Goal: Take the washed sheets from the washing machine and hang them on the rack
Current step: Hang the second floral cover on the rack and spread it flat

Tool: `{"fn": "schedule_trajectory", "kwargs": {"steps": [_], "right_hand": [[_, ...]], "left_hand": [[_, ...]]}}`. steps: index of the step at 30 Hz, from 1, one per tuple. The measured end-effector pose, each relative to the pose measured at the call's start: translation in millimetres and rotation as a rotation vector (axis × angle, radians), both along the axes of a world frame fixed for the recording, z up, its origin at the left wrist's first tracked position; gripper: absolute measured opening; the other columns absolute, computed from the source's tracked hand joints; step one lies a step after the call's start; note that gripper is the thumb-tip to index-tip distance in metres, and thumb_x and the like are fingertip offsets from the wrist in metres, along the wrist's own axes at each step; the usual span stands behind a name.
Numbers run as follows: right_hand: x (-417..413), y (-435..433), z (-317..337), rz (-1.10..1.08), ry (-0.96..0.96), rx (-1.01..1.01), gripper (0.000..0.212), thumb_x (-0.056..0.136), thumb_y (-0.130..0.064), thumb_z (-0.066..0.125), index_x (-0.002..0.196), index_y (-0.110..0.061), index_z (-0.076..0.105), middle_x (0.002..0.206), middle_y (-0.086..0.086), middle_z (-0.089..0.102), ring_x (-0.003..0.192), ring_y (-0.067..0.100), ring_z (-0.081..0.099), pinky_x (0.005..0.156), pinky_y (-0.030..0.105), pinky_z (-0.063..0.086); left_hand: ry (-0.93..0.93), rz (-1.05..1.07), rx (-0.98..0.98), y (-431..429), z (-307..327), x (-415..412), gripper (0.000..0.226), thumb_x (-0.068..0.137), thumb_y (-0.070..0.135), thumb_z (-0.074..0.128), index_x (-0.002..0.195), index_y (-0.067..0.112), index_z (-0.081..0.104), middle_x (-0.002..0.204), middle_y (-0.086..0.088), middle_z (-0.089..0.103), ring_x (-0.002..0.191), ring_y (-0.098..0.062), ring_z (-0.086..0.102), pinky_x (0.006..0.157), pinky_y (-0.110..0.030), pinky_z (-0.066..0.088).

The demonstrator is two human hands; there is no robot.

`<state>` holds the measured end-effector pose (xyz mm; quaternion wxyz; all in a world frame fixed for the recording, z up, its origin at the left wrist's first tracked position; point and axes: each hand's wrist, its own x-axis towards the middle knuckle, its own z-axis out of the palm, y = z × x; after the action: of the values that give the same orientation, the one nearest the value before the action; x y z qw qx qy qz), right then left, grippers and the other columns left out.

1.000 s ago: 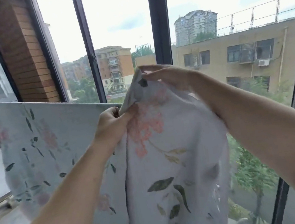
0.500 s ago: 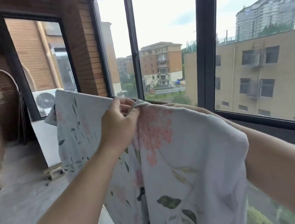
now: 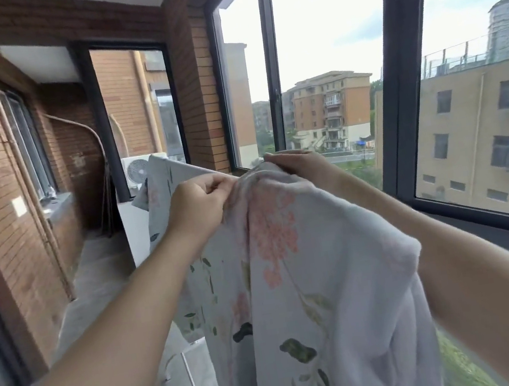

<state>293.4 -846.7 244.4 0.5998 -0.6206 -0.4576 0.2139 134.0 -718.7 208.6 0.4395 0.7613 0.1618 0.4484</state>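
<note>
1. While both arms reach up in the middle of the frame, the flowered sheet [image 3: 295, 285] is clearly out of the machine, so that first part looks done; no washing machine shows anywhere here.
2. Hanging looks well underway: the far end of the sheet runs taut toward the air conditioner unit [image 3: 136, 171] at centre left, seemingly draped over a rail I cannot see.
3. Left hand [image 3: 197, 205], fingers closed, pinches the top hem at frame centre.
4. Right hand [image 3: 299, 162] curls over the bunched top edge just beside it, cloth draped over that forearm.
5. What's left, by my reckoning: spreading this gathered end along the rail.
</note>
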Motion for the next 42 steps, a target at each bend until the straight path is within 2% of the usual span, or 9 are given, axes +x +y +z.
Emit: {"fn": "schedule_trajectory", "kwargs": {"steps": [7,11,18,22,26,30,34,39,42], "right_hand": [[-17,34,42,0.023,0.168,-0.063,0.026,0.094,-0.027,0.068,0.094,-0.002,0.069,0.073,0.009,0.073,0.065,0.020,0.072,0.065,0.029,0.058],[-12,50,21,-0.079,0.066,-0.176,0.023,0.093,-0.020,0.069,0.075,-0.007,0.069,0.061,0.002,0.070,0.048,0.010,0.066,0.044,0.019,0.051],[-9,52,-3,-0.070,0.165,-0.171,0.025,0.097,-0.021,0.062,0.073,-0.014,0.064,0.071,0.000,0.061,0.062,0.010,0.060,0.054,0.021,0.048],[-8,37,-11,-0.138,-0.106,-0.288,0.033,0.101,-0.020,0.049,0.069,-0.020,0.058,0.074,-0.003,0.053,0.067,0.009,0.049,0.066,0.022,0.044],[-9,30,-22,-0.076,-0.038,-0.250,0.027,0.101,-0.010,0.051,0.118,0.005,0.065,0.102,0.016,0.064,0.100,0.022,0.060,0.092,0.039,0.047],[-10,34,-18,-0.103,0.171,-0.142,0.025,0.095,-0.010,0.056,0.070,-0.010,0.062,0.060,0.000,0.058,0.061,0.014,0.054,0.063,0.026,0.045],[-8,39,-8,-0.075,0.361,-0.020,0.034,0.095,-0.004,0.054,0.061,-0.009,0.055,0.043,-0.002,0.054,0.033,0.009,0.052,0.035,0.012,0.035],[-15,40,-29,-0.079,0.049,-0.227,0.029,0.105,-0.016,0.048,0.081,-0.006,0.060,0.071,-0.002,0.053,0.062,0.008,0.045,0.057,0.020,0.039],[-17,22,-33,-0.056,-0.066,-0.208,0.030,0.104,-0.016,0.049,0.079,-0.005,0.060,0.072,-0.003,0.052,0.071,0.010,0.046,0.048,0.012,0.036]], "left_hand": [[-0.204,-0.052,-0.594,14,25,13,0.016,0.089,0.025,0.072,0.094,0.011,0.076,0.090,-0.010,0.077,0.084,-0.027,0.072,0.081,-0.041,0.056],[-0.038,0.095,-0.548,18,-16,23,0.016,0.089,0.032,0.073,0.084,0.016,0.075,0.083,-0.006,0.077,0.088,-0.028,0.072,0.085,-0.045,0.058],[0.013,0.125,-0.507,16,-38,34,0.030,0.095,0.043,0.058,0.093,0.016,0.071,0.103,-0.010,0.074,0.101,-0.031,0.068,0.095,-0.048,0.054],[-0.031,0.136,-0.591,9,-37,36,0.022,0.098,0.038,0.057,0.087,0.021,0.062,0.104,-0.004,0.069,0.103,-0.025,0.063,0.099,-0.040,0.050],[-0.028,0.072,-0.661,3,-34,31,0.042,0.083,0.051,0.070,0.111,0.020,0.068,0.110,-0.001,0.072,0.104,-0.023,0.067,0.098,-0.043,0.052],[-0.005,0.032,-0.697,9,-15,32,0.044,0.080,0.042,0.074,0.116,0.016,0.070,0.105,-0.005,0.075,0.095,-0.024,0.068,0.085,-0.035,0.055],[-0.073,0.001,-0.776,20,-5,40,0.033,0.084,0.037,0.072,0.107,0.014,0.076,0.111,-0.009,0.075,0.098,-0.026,0.072,0.092,-0.039,0.056],[-0.053,0.130,-0.636,27,-33,62,0.032,0.090,0.042,0.062,0.099,0.013,0.069,0.096,-0.005,0.072,0.089,-0.025,0.069,0.088,-0.042,0.057],[0.006,0.293,-0.462,17,-37,64,0.036,0.087,0.046,0.060,0.099,0.013,0.069,0.097,-0.006,0.073,0.098,-0.030,0.069,0.090,-0.042,0.055]]}}
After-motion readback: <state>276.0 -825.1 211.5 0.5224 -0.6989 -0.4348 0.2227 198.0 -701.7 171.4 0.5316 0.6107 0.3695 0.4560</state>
